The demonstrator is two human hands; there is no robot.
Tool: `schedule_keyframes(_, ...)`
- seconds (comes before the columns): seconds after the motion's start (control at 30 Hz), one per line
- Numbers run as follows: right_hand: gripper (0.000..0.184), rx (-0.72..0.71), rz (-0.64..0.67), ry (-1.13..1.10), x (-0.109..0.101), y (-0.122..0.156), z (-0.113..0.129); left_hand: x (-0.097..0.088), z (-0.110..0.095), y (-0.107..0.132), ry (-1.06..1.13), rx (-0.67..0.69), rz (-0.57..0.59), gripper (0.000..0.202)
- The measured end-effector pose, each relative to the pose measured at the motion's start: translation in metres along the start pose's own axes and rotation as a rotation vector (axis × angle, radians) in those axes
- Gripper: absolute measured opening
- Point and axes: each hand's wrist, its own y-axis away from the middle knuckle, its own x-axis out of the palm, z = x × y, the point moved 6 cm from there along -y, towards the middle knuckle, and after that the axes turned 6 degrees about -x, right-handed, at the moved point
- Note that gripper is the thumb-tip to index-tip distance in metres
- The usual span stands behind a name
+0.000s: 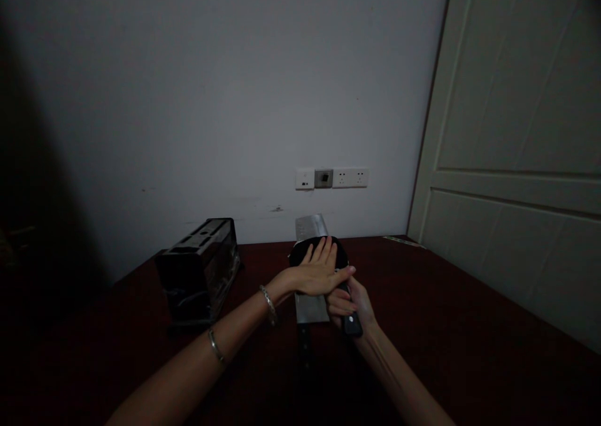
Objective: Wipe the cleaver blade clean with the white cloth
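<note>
My left hand lies flat, palm down, with its fingers spread over a dark rounded thing. Whether that is a cloth or part of a tool I cannot tell. Wrapped in my right hand is a black handle with a pale rivet; its upper end is hidden by the hands. My left thumb reaches across to the right hand. Beneath them, a cleaver has its broad grey blade pointing away from me and its dark riveted handle towards me.
A black box-like holder, slotted on top, stands at the left of the dark red tabletop. Behind, wall sockets and a switch sit on the pale wall. A panelled door rises on the right.
</note>
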Motion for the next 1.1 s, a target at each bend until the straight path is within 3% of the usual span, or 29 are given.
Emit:
schedule_keyframes(0.53,0.026,0.047,0.032,0.015,0.002,0.000,0.000,-0.004,0.012,-0.010,0.035,-0.044,-0.113,0.084)
schedule_keyframes(0.7,0.025,0.030,0.020,-0.016,-0.003,0.001,0.008,0.000,0.007,0.004,-0.056,0.070,-0.092,0.078)
schedule_keyframes(0.93,0.040,0.066,-0.014,0.070,0.000,0.001,0.013,-0.004,0.013,0.021,-0.212,0.213,-0.205,0.066)
schedule_keyframes(1.1,0.047,0.088,-0.007,0.087,0.002,0.002,0.013,-0.006,0.020,0.032,-0.244,0.277,-0.164,0.060)
